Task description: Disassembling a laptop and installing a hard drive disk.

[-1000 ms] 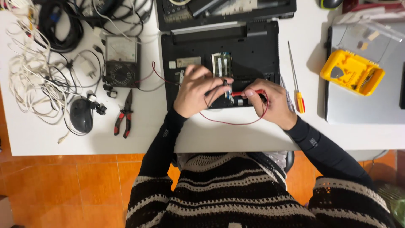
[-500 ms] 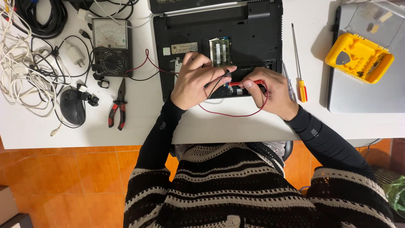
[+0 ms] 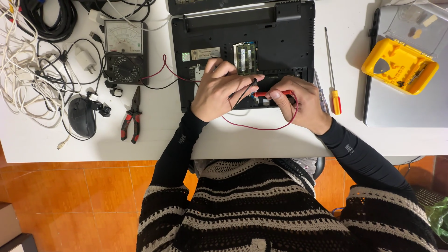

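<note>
An upturned black laptop (image 3: 280, 32) with its bottom cover off lies on the white table (image 3: 242, 137), a green memory module (image 3: 245, 58) exposed. My left hand (image 3: 219, 88) pinches a thin black test probe (image 3: 246, 91) over the laptop's front edge. My right hand (image 3: 301, 102) holds a red test probe (image 3: 275, 93), tip pointing left toward the black one. The red lead (image 3: 261, 127) loops in front of my hands. Both leads run left to an analog multimeter (image 3: 125, 51).
Red-handled pliers (image 3: 132, 116) and a black mouse (image 3: 82, 116) lie left, beside tangled white and black cables (image 3: 28, 70). An orange-handled screwdriver (image 3: 333, 79) lies right of the laptop. A yellow tool case (image 3: 396, 70) sits on a silver laptop (image 3: 410, 109).
Both hands stay on the probes at the laptop's front edge with only slight finger shifts. The camera view has drifted, so everything sits lower and further left in frame.
</note>
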